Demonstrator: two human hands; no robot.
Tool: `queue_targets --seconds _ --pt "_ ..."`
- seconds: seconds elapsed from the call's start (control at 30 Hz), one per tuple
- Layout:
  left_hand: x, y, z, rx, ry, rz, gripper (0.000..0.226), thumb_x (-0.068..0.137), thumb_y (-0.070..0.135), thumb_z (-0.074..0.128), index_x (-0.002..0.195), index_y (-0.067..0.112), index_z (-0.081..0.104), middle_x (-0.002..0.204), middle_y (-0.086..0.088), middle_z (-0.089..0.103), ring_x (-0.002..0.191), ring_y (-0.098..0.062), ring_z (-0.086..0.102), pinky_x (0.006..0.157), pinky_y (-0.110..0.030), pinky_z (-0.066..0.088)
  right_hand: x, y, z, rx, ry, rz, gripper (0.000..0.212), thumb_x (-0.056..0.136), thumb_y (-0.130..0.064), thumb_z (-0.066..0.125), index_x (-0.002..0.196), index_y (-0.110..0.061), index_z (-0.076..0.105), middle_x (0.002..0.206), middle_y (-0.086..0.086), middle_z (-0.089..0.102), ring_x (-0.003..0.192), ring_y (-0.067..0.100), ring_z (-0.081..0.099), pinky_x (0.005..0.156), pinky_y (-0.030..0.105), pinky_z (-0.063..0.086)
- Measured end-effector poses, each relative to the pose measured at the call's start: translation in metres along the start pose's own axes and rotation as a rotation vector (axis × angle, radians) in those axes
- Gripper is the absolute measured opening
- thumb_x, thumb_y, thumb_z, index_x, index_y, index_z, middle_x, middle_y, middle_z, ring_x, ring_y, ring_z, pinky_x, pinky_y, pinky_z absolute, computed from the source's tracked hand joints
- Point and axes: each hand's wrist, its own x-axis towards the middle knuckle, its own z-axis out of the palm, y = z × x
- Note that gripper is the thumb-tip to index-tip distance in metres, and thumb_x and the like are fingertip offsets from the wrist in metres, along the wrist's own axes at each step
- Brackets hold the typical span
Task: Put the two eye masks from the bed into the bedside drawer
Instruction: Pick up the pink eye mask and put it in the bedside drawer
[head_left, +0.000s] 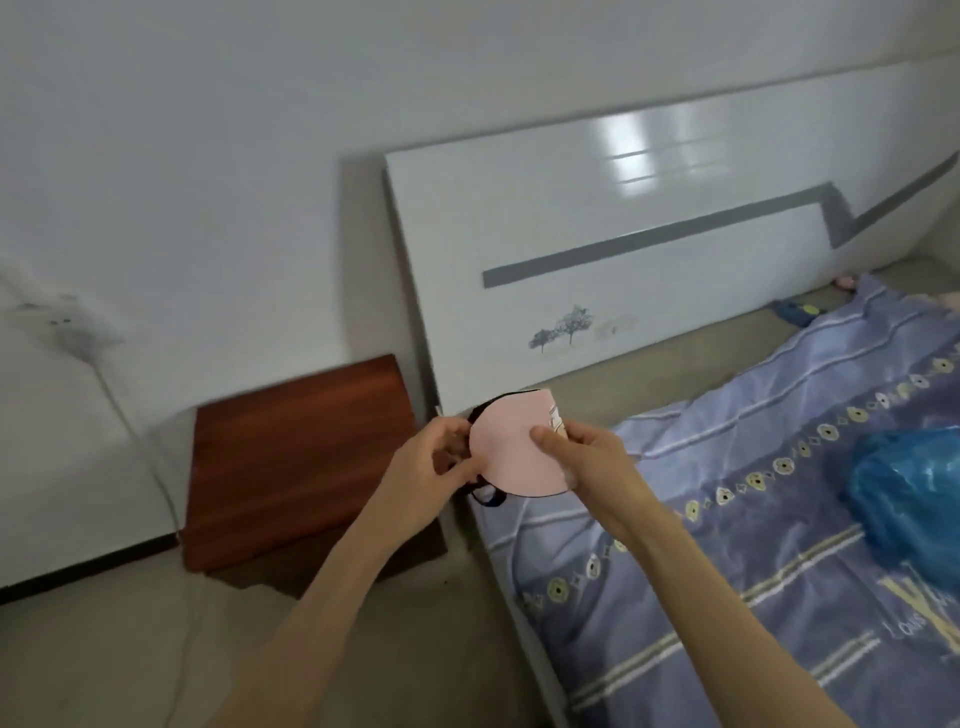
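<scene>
Between the bed (727, 545) and the bedside cabinet (301, 457), above the gap where the mattress edge ends, you hold a pink eye mask (514, 452) in both hands. Your right hand (587, 457) pinches its right edge, thumb laid across the pink face and the other fingers hidden behind it. Your left hand (436, 462) closes on the left edge, where the black strap (488, 496) bunches and a loop of it hangs below the mask. The mask looks folded or doubled into a rounded shape, so I cannot tell whether it is one mask or the two stacked together; no second mask shows on the patterned blue quilt, only a blue plastic bag (914, 493) well off to your right.

What the next move turns on: the cabinet lies to your left and a little beyond the mask, its brown top tilted in this wide view, and your left hand is the nearer one to it. The drawer front is not visible from here, so I cannot say whether it stands open or closed. My judgement is that you would keep the mask in your right hand, free your left, and reach it down to the cabinet's front. Mind the dangling strap catching on the drawer's edge.
</scene>
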Motion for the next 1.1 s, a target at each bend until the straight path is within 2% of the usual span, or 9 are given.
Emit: queue_targets --seconds 0.07,0.17,0.33,0.57,0.67,0.73,0.83,0.97,1.1 --pt "-0.019 -0.008 -0.03 0.042 -0.026 -0.03 0.019 0.08 0.02 0.067 0.098 0.019 0.061 0.09 -0.005 0.07 0.08 -0.017 0.064 0.075 -0.029 0.05 0.0 -0.002 0.029 0.012 -0.059 0.034 0.014 0.081 -0.019 0.065 0.089 -0.008 0.069 0.079 0.003 0.072 0.077 0.02 0.064 0.071 0.033 0.053" --pt "-0.051 -0.025 -0.078 0.055 -0.047 -0.044 0.006 0.083 0.017 0.062 0.086 0.022 0.064 0.077 0.008 0.069 0.065 -0.001 0.063 0.061 -0.014 0.047 -0.003 -0.004 0.083 -0.016 -0.121 0.062 0.024 0.081 -0.017 0.065 0.099 -0.002 0.067 0.09 0.01 0.071 0.081 0.022 0.064 0.073 0.034 0.052" --pt "-0.11 -0.062 -0.17 -0.019 -0.123 -0.195 0.016 0.086 0.017 0.057 0.088 0.032 0.061 0.061 0.013 0.067 0.067 -0.003 0.063 0.068 -0.011 0.048 -0.015 0.002 0.181 -0.03 -0.16 0.078 0.029 0.081 -0.02 0.065 0.104 -0.002 0.064 0.101 0.012 0.07 0.089 0.025 0.065 0.07 0.03 0.051" --pt "-0.17 -0.109 -0.267 -0.042 0.327 -0.282 0.009 0.075 0.026 0.071 0.074 0.032 0.064 0.072 0.007 0.071 0.065 -0.005 0.063 0.059 -0.014 0.046 -0.026 0.005 0.254 0.032 -0.143 0.072 0.019 0.082 -0.022 0.065 0.095 -0.008 0.066 0.097 0.011 0.071 0.077 0.019 0.07 0.059 0.023 0.054" --pt "-0.181 -0.114 -0.28 -0.05 0.212 -0.329 0.009 0.072 0.034 0.072 0.068 0.028 0.067 0.063 0.009 0.067 0.062 -0.001 0.061 0.067 -0.023 0.042 -0.032 0.008 0.275 0.017 -0.163 0.048 0.013 0.082 -0.024 0.065 0.087 -0.012 0.067 0.094 0.009 0.072 0.079 0.019 0.07 0.069 0.029 0.055" --pt "-0.187 -0.112 -0.283 -0.302 0.164 -0.313 0.018 0.071 0.032 0.07 0.058 0.02 0.066 0.061 0.007 0.065 0.069 -0.006 0.063 0.079 -0.03 0.041 -0.035 0.008 0.283 0.039 -0.182 0.038 0.013 0.084 -0.024 0.062 0.092 -0.015 0.066 0.1 0.009 0.07 0.091 0.023 0.067 0.083 0.037 0.052" --pt "-0.192 -0.108 -0.281 -1.118 0.275 -0.233 0.032 0.074 0.029 0.057 0.044 0.019 0.056 0.049 0.003 0.06 0.067 -0.014 0.067 0.091 -0.036 0.042 -0.039 0.009 0.285 0.035 -0.233 0.01 0.013 0.085 -0.026 0.06 0.093 -0.019 0.066 0.098 0.005 0.07 0.092 0.021 0.066 0.082 0.036 0.053" --pt "-0.193 -0.098 -0.274 -1.437 0.481 -0.065 0.026 0.083 0.016 0.046 0.088 0.011 0.071 0.08 -0.001 0.073 0.08 -0.015 0.069 0.091 -0.034 0.053 -0.047 0.011 0.284 0.044 -0.29 -0.023 0.016 0.085 -0.026 0.059 0.097 -0.02 0.067 0.087 -0.005 0.075 0.082 0.014 0.07 0.069 0.026 0.056" --pt "-0.18 -0.082 -0.259 -1.015 0.646 -0.129 0.034 0.09 -0.006 0.035 0.111 0.008 0.057 0.107 -0.007 0.066 0.08 -0.014 0.071 0.07 -0.024 0.059 -0.057 0.007 0.278 0.036 -0.31 -0.077 0.015 0.082 -0.026 0.062 0.094 -0.019 0.069 0.098 0.005 0.073 0.087 0.018 0.069 0.073 0.029 0.054"
